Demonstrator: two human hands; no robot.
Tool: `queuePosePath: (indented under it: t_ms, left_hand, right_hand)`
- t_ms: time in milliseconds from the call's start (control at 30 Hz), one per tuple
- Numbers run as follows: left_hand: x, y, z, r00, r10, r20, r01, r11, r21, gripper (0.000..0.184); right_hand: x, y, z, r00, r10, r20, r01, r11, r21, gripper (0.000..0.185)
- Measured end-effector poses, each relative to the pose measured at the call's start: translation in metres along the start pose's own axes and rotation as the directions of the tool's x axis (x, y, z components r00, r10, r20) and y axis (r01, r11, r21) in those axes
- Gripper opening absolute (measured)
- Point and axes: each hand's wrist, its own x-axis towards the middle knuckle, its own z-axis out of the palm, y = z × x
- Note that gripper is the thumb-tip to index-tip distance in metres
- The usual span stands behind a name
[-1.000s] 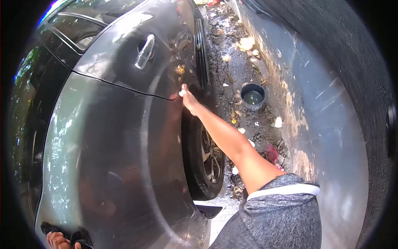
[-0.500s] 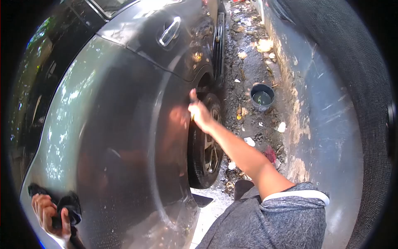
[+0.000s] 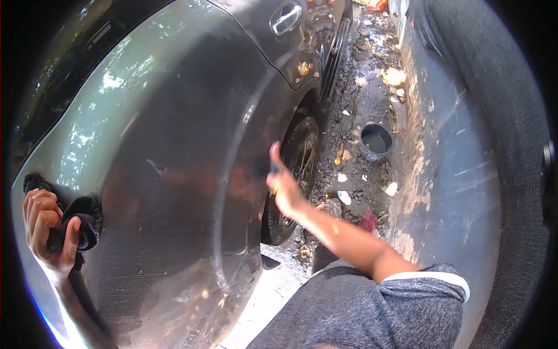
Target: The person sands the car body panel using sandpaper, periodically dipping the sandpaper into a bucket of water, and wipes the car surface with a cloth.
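Note:
At the lower left my left hand presses a black cloth against the glossy dark panel of a car; its fingers are bent round the cloth. My right hand is beside the rear wheel arch, in front of the wheel. Its fingers are curled, with the thumb pointing up. Something small and dark shows at the grip, too blurred to name. The car's side carries a dim reddish reflection near this hand.
A dark bucket holding liquid stands on the wet, littered ground. A peeling blue-grey wall runs along the right, with dark mesh fabric beside it. The car's chrome door handle is at the top.
The view has shifted, so the door handle sits higher and further right. My left hand with the cloth appears higher on the panel. My right hand has moved rearward along the wheel arch.

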Motion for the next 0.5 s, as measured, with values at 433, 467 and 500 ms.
queuePosePath:
  t_ms: [433,467,500]
  left_hand:
    - [0.003,-0.002,0.001,1.000,0.005,-0.010,-0.004,1.000,0.023,0.040]
    - [0.006,0.001,0.001,0.999,0.011,-0.031,-0.010,1.000,0.021,0.040]
    - [0.008,0.005,0.003,0.998,0.008,-0.063,-0.006,1.000,0.019,0.041]
  right_hand:
    - [0.007,0.050,-0.030,0.982,-0.161,0.103,0.179,0.964,-0.198,0.080]
    - [0.033,0.045,-0.041,0.991,-0.085,0.107,0.085,0.996,0.001,0.082]
    - [0.054,0.045,-0.059,0.941,0.330,0.068,-0.337,0.910,0.240,0.080]
